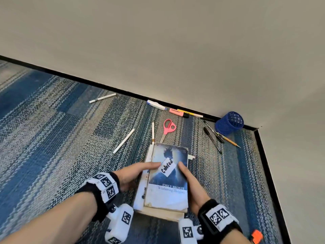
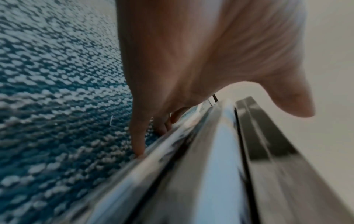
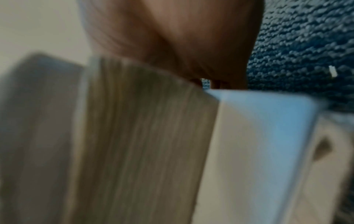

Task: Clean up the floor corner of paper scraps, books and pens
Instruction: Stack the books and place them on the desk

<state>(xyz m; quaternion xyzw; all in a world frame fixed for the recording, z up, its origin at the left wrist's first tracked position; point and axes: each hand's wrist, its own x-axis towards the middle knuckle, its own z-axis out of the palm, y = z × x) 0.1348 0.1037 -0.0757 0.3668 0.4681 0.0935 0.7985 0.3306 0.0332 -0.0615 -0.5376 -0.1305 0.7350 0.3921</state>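
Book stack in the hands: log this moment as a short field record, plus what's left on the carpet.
held: book stack, Wuthering Heights on top
left hand: grips the stack's left side, thumb on the cover
right hand: grips the right side, thumb on the cover
label on cover: white slip, handwritten
carpet: pink scissors, white pens, black pens
corner: blue mesh cup, tipped over

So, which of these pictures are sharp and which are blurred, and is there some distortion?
Head view: sharp, even light; the title on the top book is readable; the wide lens bends the black baseboard. Left wrist view: the left hand and the book edges are smeared, the carpet clearer. Right wrist view: the most blurred; the right hand and the page edges are soft.
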